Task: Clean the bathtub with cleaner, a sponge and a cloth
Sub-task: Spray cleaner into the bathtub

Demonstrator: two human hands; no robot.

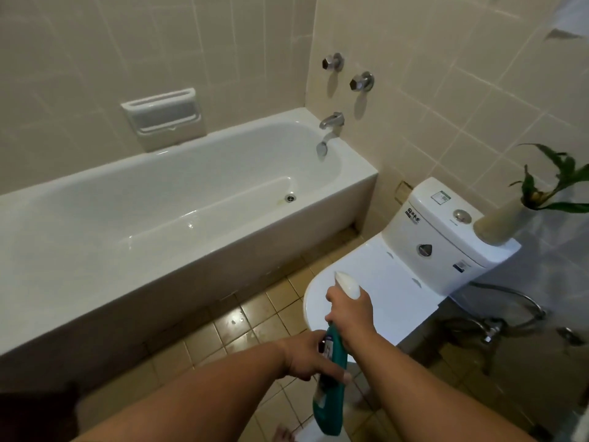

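**Both hands on the cleaner bottle**

The right hand wraps its fingers tight round the neck of the teal cleaner bottle, just under the white cap. Just below, the left hand curls round the bottle's body. The toilet lid lies beyond the fingers. The bathtub stands well apart to their left.

Cut off at left edge: bathtub end. Hidden in right hand: cleaner bottle neck. Unreadable: its label.

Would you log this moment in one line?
left hand holds teal plastic cleaner bottle; right hand grips its neck; white bathtub untouched
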